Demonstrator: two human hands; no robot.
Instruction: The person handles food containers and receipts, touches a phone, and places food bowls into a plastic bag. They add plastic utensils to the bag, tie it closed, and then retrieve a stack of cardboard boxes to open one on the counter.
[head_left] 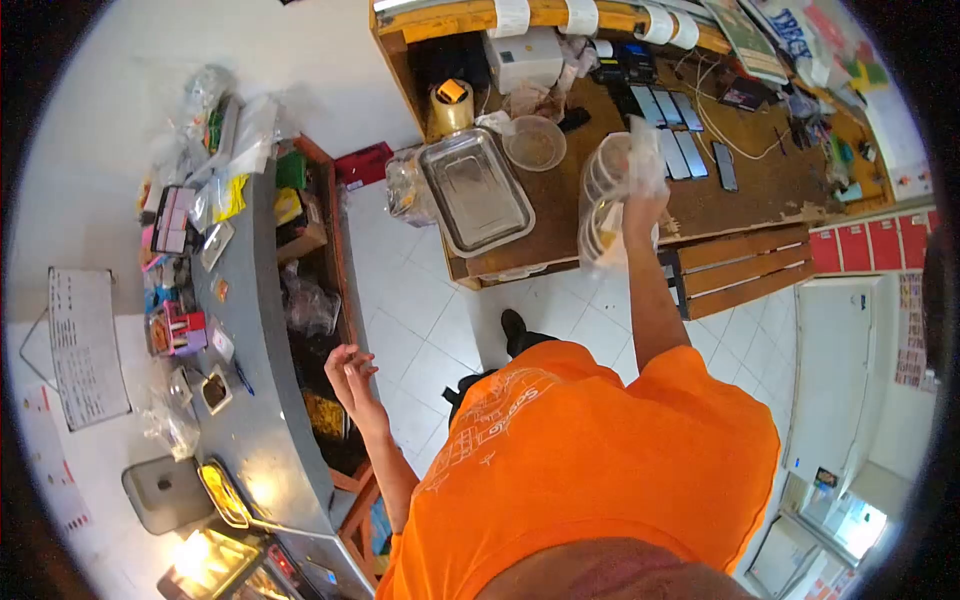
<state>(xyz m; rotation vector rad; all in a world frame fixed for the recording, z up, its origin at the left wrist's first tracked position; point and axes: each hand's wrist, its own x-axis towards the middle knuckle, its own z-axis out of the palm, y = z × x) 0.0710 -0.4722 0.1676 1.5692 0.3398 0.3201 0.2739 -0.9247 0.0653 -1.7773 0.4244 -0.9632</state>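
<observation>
My right hand (645, 212) grips the top of a clear plastic bag (608, 170) over the front edge of the wooden desk (560, 205). Stacked round containers show through the bag; their contents are hard to make out. My left hand (354, 388) hangs in the air beside the grey counter, fingers loosely bent and apart, holding nothing. A metal tray (478, 190) lies on the desk to the left of the bag. Close behind the bag sits a clear round bowl (535, 144).
Several phones (665, 107) lie on the desk near a white cable (735, 135). A grey counter (245, 330) with bags and small items runs along the left. Below the desk's right side is a slatted wooden piece (745, 275). White floor tiles (405, 295) lie between.
</observation>
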